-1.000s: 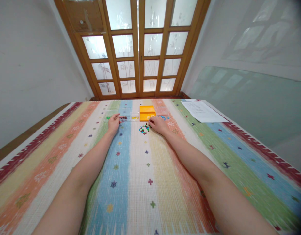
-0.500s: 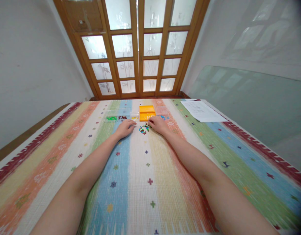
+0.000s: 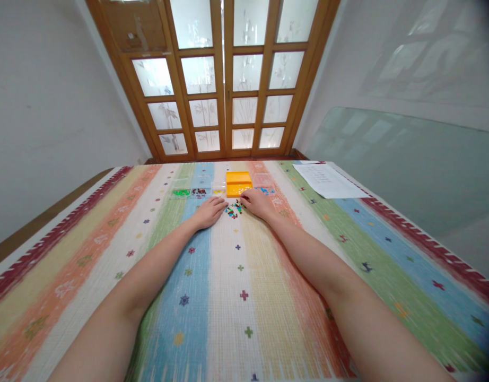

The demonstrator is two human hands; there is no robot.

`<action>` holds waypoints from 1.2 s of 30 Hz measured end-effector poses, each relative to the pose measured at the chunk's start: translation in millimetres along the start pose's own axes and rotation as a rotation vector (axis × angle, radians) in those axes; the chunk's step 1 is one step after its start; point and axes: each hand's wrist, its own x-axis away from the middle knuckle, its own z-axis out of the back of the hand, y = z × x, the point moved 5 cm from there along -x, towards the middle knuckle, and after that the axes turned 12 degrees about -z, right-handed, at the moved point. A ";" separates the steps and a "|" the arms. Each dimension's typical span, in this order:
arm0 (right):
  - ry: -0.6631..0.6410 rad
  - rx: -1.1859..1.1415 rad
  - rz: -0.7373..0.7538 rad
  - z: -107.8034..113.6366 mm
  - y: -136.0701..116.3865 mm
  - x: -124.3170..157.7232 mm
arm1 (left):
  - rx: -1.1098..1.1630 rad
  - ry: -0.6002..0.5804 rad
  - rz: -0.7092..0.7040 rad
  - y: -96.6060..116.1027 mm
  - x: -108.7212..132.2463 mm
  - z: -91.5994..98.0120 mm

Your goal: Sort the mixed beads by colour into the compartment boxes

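Observation:
A small pile of mixed green, blue, dark red and brown bead-like pieces (image 3: pixel 233 211) lies on the tablecloth between my hands. My left hand (image 3: pixel 211 211) rests at the pile's left side, fingers stretched toward it and their tips at its edge. At the right side, my right hand (image 3: pixel 255 202) has its fingers bent together close to the pieces; whatever is between the fingertips is too small to make out. Just behind stands an opened orange-yellow box (image 3: pixel 239 177), with light pieces in its front half, partly behind my right hand.
Clear boxes flank the orange one: green pieces (image 3: pixel 181 192), dark brown pieces (image 3: pixel 199 191) and yellow pieces (image 3: pixel 218 192) on the left, blue pieces (image 3: pixel 265 190) on the right. Printed paper (image 3: pixel 328 180) lies at the back right. A striped tablecloth (image 3: pixel 228 307) covers the table.
My left hand has moved right to the pile's edge, its fingers reaching farther out. Fewer pieces show on the pile's left side. My right hand has hardly moved.

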 end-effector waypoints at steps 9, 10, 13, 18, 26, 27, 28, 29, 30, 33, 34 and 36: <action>-0.018 -0.005 0.173 -3.3 -22.0 6.6 | -0.001 -0.028 -0.018 1.6 -1.4 0.9; -0.028 -0.001 0.198 -4.2 -26.0 7.9 | 0.006 -0.029 -0.026 2.3 -1.9 -0.2; -0.065 0.018 0.244 -6.5 -34.5 11.5 | 0.031 0.026 0.000 -0.4 -2.4 -0.7; -0.093 0.014 0.258 -7.7 -35.9 14.4 | 0.027 0.129 0.074 -12.3 1.9 5.4; -0.119 -0.030 0.262 -8.7 -35.3 13.8 | 0.040 0.113 0.052 -7.2 2.0 9.4; -0.117 -0.033 0.260 -8.3 -35.5 13.7 | 0.044 0.115 0.043 -6.0 1.4 9.8; -0.114 -0.035 0.257 -7.9 -35.6 13.6 | 0.047 0.117 0.035 -5.0 0.8 10.2; -0.111 -0.038 0.253 -7.6 -35.6 13.5 | 0.051 0.119 0.026 -4.1 0.2 10.6; -0.109 -0.041 0.248 -7.5 -35.5 13.3 | 0.054 0.121 0.020 -3.3 -0.3 11.1; -0.108 -0.045 0.238 -8.1 -34.7 12.5 | 0.067 0.112 0.012 -1.5 -1.4 11.3; -0.106 -0.046 0.236 -8.2 -34.1 12.2 | 0.072 0.105 0.010 -0.8 -1.6 11.1; -0.093 -0.058 0.227 -7.6 -31.8 11.0 | 0.077 0.088 0.003 0.5 -1.8 10.2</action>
